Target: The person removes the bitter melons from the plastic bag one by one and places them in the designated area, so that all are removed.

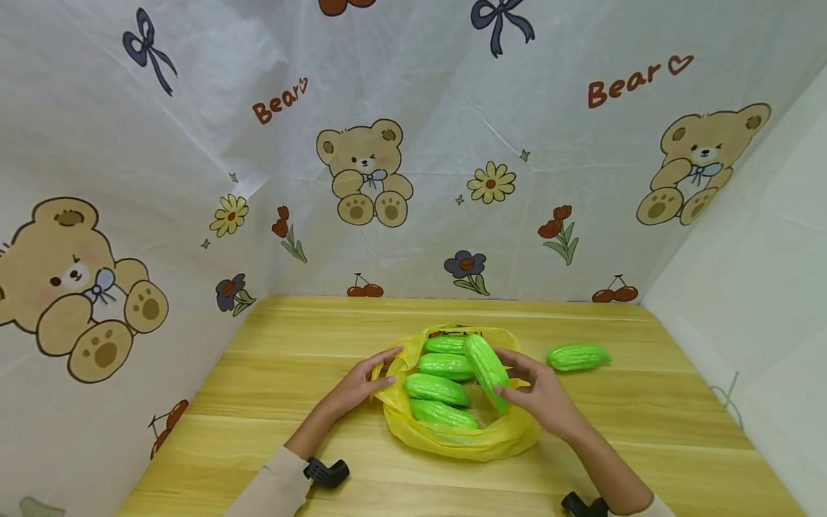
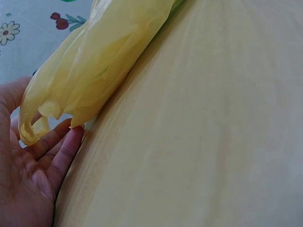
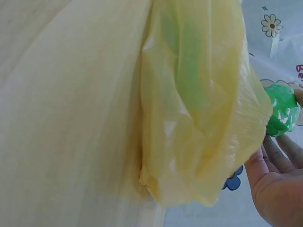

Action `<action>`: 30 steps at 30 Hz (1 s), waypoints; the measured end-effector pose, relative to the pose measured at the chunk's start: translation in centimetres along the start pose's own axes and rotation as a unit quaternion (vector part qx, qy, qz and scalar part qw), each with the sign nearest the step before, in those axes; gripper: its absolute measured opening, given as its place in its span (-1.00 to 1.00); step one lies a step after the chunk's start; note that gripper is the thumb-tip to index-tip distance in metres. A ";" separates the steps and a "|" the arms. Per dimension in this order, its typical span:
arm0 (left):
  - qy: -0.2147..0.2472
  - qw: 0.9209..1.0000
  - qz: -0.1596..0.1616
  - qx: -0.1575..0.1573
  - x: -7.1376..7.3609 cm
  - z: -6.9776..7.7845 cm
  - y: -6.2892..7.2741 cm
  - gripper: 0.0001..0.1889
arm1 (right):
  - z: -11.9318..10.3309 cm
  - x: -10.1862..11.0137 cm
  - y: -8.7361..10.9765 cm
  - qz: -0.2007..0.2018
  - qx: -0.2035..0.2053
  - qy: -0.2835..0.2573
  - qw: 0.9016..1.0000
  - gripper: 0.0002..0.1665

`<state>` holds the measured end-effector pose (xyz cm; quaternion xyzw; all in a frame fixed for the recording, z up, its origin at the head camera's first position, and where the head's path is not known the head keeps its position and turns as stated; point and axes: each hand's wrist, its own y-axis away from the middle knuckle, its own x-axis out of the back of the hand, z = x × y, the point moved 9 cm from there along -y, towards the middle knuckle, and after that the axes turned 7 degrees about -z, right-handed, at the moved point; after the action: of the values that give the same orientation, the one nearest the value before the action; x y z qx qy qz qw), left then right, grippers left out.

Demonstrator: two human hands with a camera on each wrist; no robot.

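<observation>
A yellow plastic bag (image 1: 452,446) lies with its mouth spread wide, and several green bitter melons (image 1: 438,389) rest side by side inside it. My left hand (image 1: 354,388) holds the bag's left rim between thumb and fingers; in the left wrist view that hand (image 2: 35,175) is at the bag's crumpled handle. Over the right part of the opening, my right hand (image 1: 545,391) grips another bitter melon (image 1: 484,366), which is tilted. The right wrist view shows only one end of this held melon (image 3: 282,109), beside the bag's outer wall.
One more bitter melon (image 1: 578,357) lies on the wooden table (image 1: 646,402), right of the bag. Behind and to the left hangs a white cloth (image 1: 439,237) printed with bears and flowers. A thin cord (image 1: 730,398) hangs at the right wall.
</observation>
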<state>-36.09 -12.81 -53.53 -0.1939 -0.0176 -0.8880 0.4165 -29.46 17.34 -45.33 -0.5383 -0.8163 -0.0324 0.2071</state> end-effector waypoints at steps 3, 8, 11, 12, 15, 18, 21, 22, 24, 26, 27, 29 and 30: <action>0.000 1.000 0.001 0.000 0.1 0.0 0.0 -0.39 | -0.3 0.6 0.1 0.011 0.007 -0.012 1.000 -0.26; -0.006 1.000 0.002 0.004 0.2 0.0 0.2 -0.40 | -0.4 1.3 0.1 0.010 0.013 -0.012 1.000 -0.29; -0.010 1.000 0.003 0.008 0.2 -0.1 0.2 -0.39 | -0.3 1.6 0.1 0.008 0.014 -0.013 1.000 -0.32; -0.012 1.000 0.004 0.009 0.2 -0.1 0.2 -0.39 | -0.3 1.7 0.1 0.007 0.015 -0.014 1.000 -0.32; -0.018 1.000 0.005 0.011 0.2 -0.1 0.2 -0.39 | -0.3 1.9 0.1 0.003 0.019 -0.019 1.000 -0.34; -0.022 1.000 0.003 0.010 0.2 0.0 0.2 -0.39 | -0.5 2.2 0.1 0.004 0.021 -0.021 1.000 -0.36; -0.020 1.000 0.008 0.011 0.4 0.1 0.3 -0.39 | -0.6 2.4 0.0 0.004 0.019 -0.011 1.000 -0.38; -0.019 1.000 0.010 0.011 0.5 0.1 0.3 -0.39 | -0.7 2.5 -0.1 0.003 0.018 -0.003 1.000 -0.38; -0.020 1.000 0.015 0.012 0.7 0.1 0.3 -0.39 | -0.7 2.6 -0.1 0.004 0.015 0.017 1.000 -0.38; -0.019 1.000 0.014 0.010 0.7 0.2 0.2 -0.40 | -0.7 2.9 0.0 0.006 0.010 0.032 0.999 -0.39; -0.020 1.000 0.011 0.008 0.6 0.2 0.1 -0.39 | -0.7 3.0 0.1 0.007 0.007 0.040 0.999 -0.39; -0.021 1.000 0.006 0.007 0.4 0.1 0.0 -0.39 | -0.7 3.3 0.3 0.008 0.000 0.051 0.999 -0.39; -0.022 1.000 0.005 0.005 0.3 0.1 0.0 -0.39 | -0.8 3.4 0.4 0.008 -0.002 0.052 0.999 -0.39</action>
<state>-36.18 -12.99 -53.31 -0.2115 -0.0301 -0.8816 0.4210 -30.02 20.23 -43.42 -0.5427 -0.8001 -0.0605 0.2484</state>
